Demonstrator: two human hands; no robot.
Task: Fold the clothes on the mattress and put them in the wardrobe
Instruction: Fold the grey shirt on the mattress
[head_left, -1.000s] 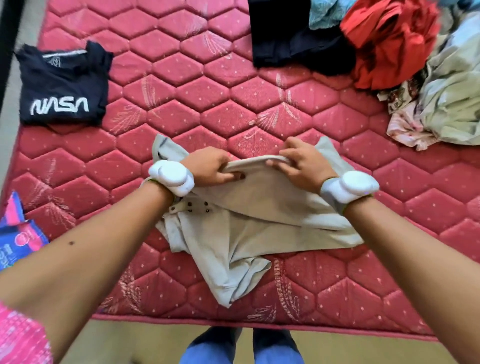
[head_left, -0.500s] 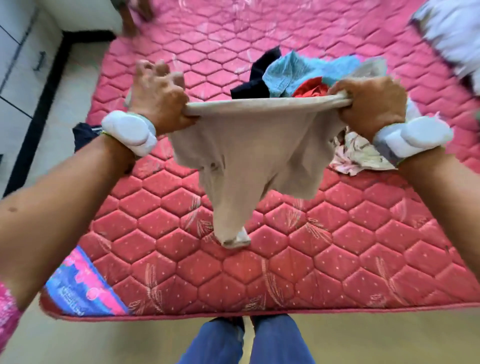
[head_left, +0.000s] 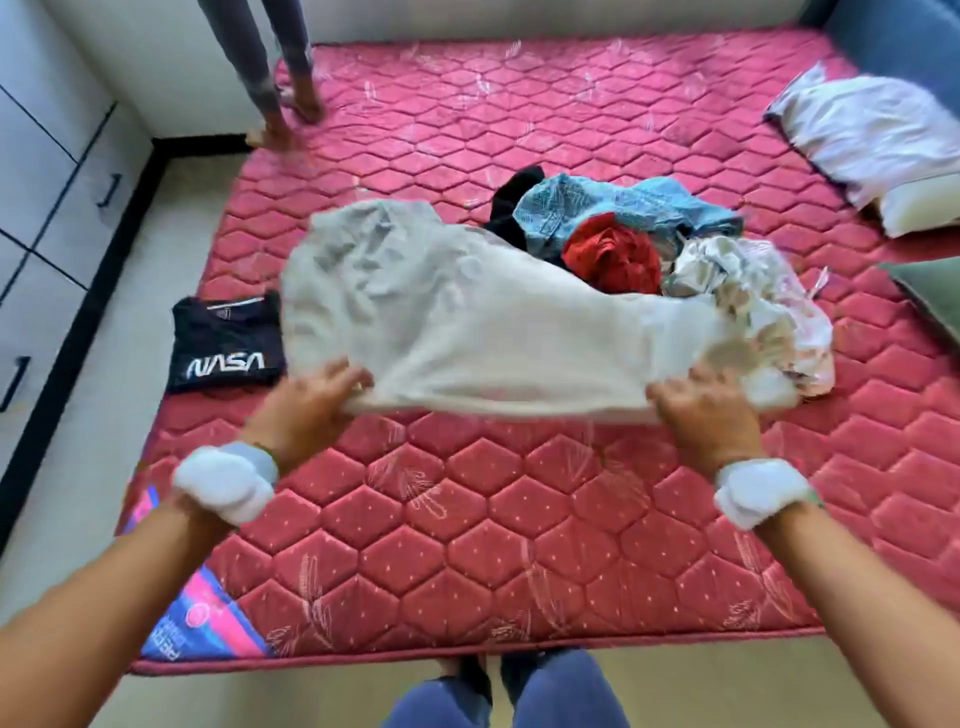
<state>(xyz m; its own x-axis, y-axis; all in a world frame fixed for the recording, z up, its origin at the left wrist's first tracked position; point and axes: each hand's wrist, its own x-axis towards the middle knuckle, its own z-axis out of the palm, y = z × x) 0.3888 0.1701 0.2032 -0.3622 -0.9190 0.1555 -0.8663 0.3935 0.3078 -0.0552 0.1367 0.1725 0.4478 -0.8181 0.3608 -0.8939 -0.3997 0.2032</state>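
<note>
A beige garment (head_left: 467, 322) billows in the air above the red quilted mattress (head_left: 519, 519), blurred by motion. My left hand (head_left: 311, 400) grips its near edge at the left and my right hand (head_left: 701, 410) grips the same edge at the right. Behind it lies a pile of unfolded clothes: a black piece (head_left: 511, 208), a light blue one (head_left: 613, 208), a red one (head_left: 613, 254) and a pale flowered one (head_left: 758, 291). A folded black NASA shirt (head_left: 226, 343) rests near the mattress's left edge. White wardrobe doors (head_left: 47, 171) with black handles stand at the far left.
Another person's legs (head_left: 275, 78) stand at the mattress's far left corner. A white pillow (head_left: 883, 135) and a green cushion (head_left: 930, 296) lie at the right. A blue and pink label (head_left: 202, 618) marks the near left corner. My blue trouser legs (head_left: 498, 691) are at the mattress's near edge.
Both hands lifted the beige garment off the mattress by its edge, then swung it forward and down, so it now spreads out flat in the air. My view has pulled back.
</note>
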